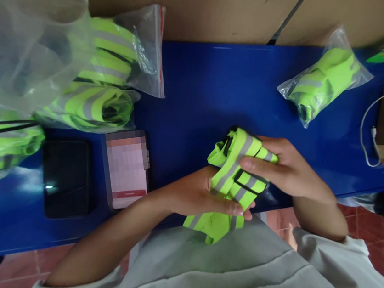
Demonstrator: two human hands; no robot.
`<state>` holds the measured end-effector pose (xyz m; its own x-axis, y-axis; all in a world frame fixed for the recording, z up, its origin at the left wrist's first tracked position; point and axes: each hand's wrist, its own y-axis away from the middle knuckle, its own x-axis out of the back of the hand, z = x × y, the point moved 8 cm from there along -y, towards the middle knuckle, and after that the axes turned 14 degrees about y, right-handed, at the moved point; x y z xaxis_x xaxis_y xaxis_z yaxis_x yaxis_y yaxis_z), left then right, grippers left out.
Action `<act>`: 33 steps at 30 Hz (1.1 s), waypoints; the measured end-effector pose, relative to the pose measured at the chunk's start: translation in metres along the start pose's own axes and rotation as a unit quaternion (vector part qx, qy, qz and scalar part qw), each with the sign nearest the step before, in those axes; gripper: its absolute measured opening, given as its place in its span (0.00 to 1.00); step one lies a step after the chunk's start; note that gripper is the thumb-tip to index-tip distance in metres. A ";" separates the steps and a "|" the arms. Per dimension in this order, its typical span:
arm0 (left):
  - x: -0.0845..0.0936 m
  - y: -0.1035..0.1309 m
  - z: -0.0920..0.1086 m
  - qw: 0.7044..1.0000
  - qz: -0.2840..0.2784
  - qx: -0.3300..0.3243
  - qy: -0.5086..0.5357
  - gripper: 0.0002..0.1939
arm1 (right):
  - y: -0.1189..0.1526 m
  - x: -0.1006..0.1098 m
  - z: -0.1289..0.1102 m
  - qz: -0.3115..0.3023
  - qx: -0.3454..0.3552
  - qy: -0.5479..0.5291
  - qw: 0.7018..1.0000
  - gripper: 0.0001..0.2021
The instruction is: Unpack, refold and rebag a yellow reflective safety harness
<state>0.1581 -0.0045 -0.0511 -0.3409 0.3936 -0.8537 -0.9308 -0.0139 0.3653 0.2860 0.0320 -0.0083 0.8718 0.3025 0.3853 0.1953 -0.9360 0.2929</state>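
A neon yellow-green bundle with grey reflective stripes and black edging (pixel 230 172) is held in front of my body, over the blue table's near edge. My left hand (pixel 206 195) grips its lower left side, thumb along the front. Around its upper right side my right hand (pixel 274 167) is closed, with the thumb pressing on the striped fabric. A loose flap of the same fabric hangs below my left hand. The bundle looks partly rolled or folded, and the fingers behind it are mostly hidden.
Bagged yellow-green rolls (pixel 87 105) and a clear plastic bag (pixel 29 51) lie at the left. Near them are a black phone (pixel 67 179) and a lit phone (pixel 127 170). Another bagged roll (pixel 326 75), a white cable (pixel 363 129) and cardboard boxes (pixel 218 7) are beyond.
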 end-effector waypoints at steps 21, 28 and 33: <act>0.000 0.015 0.028 0.987 -0.006 -0.052 -0.152 0.10 | -0.008 0.006 0.039 -0.045 -0.175 -0.227 0.957 0.18; 0.014 0.012 0.025 0.986 0.031 -0.048 -0.153 0.11 | -0.008 -0.001 0.037 -0.072 -0.174 -0.245 0.951 0.17; 0.012 0.002 -0.002 0.999 0.032 0.023 0.002 0.20 | -0.010 0.013 0.037 0.031 -0.153 -0.208 0.966 0.16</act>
<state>0.1517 -0.0019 -0.0618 -0.3995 0.3897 -0.8298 -0.9003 0.0037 0.4352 0.3117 0.0391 -0.0384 0.9950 0.0894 0.0447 0.0503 -0.8343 0.5490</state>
